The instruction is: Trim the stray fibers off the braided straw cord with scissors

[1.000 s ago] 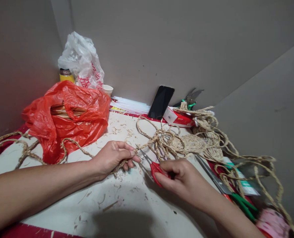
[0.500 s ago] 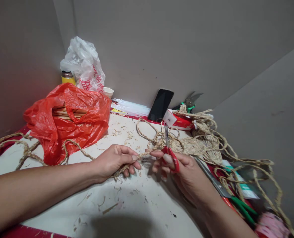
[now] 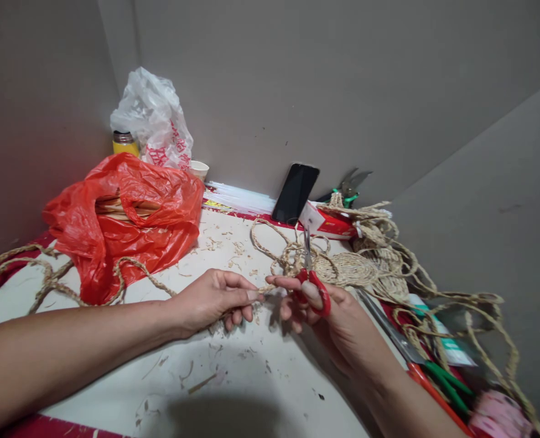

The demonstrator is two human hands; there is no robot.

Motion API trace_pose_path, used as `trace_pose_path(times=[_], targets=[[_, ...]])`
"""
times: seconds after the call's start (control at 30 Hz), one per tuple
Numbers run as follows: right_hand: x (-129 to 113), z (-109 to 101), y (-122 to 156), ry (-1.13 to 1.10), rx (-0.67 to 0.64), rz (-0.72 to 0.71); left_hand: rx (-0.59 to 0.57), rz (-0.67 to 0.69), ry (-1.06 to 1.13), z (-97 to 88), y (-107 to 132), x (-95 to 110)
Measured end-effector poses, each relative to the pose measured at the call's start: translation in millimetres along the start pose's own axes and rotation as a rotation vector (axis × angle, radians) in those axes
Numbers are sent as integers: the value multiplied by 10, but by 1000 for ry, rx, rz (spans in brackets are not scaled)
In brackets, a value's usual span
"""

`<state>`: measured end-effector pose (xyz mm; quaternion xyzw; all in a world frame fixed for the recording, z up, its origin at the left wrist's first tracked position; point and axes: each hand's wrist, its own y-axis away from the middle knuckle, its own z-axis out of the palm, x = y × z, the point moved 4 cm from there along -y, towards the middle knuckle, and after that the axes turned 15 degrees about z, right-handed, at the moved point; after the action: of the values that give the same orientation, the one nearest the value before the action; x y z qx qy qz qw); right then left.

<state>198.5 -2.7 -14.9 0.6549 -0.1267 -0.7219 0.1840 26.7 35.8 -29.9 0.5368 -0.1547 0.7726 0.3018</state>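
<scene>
Between thumb and fingers, my left hand (image 3: 222, 300) pinches a braided straw rope (image 3: 266, 288) above the middle of the table. Red-handled scissors (image 3: 314, 288) are in my right hand (image 3: 331, 313), their blades pointing away from me and nearly closed. My right index finger stretches out to touch the rope close to the left fingertips. Just beyond the scissors lie loose coils of the same rope and a flat, coiled woven piece (image 3: 349, 267). Part of the rope under my left hand is hidden.
A red plastic bag (image 3: 169, 207) holding straw strips sits at the left. A phone (image 3: 296, 193) leans on the back wall beside a red box (image 3: 336, 226). Pruning shears (image 3: 353, 185) stand behind it. Long rope loops (image 3: 461, 296) cover the right edge. Straw scraps litter the white tabletop (image 3: 128, 371).
My left fingertips have shifted slightly right along the rope, covering more of it. My right hand and the scissors have barely moved.
</scene>
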Motion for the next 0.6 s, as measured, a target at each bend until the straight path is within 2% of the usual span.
trace_pose_path(times=[0.2, 0.4, 0.6], targets=[[-23, -17, 11, -28, 31, -52, -67, -23, -11, 18, -1, -3], [-5, -15, 9, 52, 53, -45, -53, -48, 5, 30, 1, -13], [21, 81, 40, 108, 16, -29, -120, 1, -23, 56, 34, -14]])
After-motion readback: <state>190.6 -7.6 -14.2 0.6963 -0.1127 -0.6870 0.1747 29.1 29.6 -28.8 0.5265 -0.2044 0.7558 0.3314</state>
